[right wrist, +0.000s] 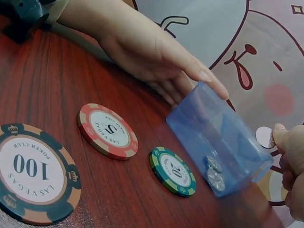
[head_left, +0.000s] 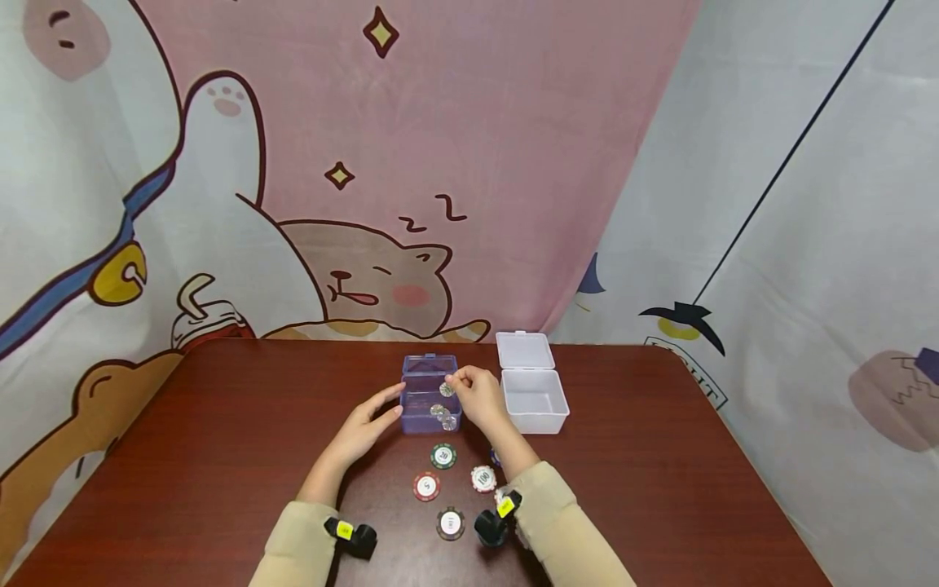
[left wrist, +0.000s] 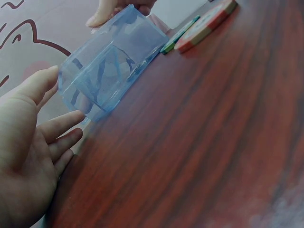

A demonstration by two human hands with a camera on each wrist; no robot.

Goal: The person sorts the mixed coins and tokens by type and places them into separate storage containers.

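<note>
A translucent blue plastic box [head_left: 421, 423] stands on the table with its lid [head_left: 429, 364] tipped back. My left hand [head_left: 359, 430] is at the box's left side, with thumb and fingers spread and fingertips right at its wall. Over the box's right side, my right hand [head_left: 480, 399] pinches a silver coin [right wrist: 264, 137] between thumb and finger. Several more silver coins [right wrist: 215, 180] lie inside the box, toward its front right in the head view.
A white plastic box [head_left: 534, 414] with its lid raised stands just right of the blue one. Poker chips lie in front: green [head_left: 443, 456], red [head_left: 426, 487], white [head_left: 483, 478] and black [head_left: 451, 523]. Others are partly hidden under my right forearm. A printed cloth [head_left: 513, 163] hangs behind the table.
</note>
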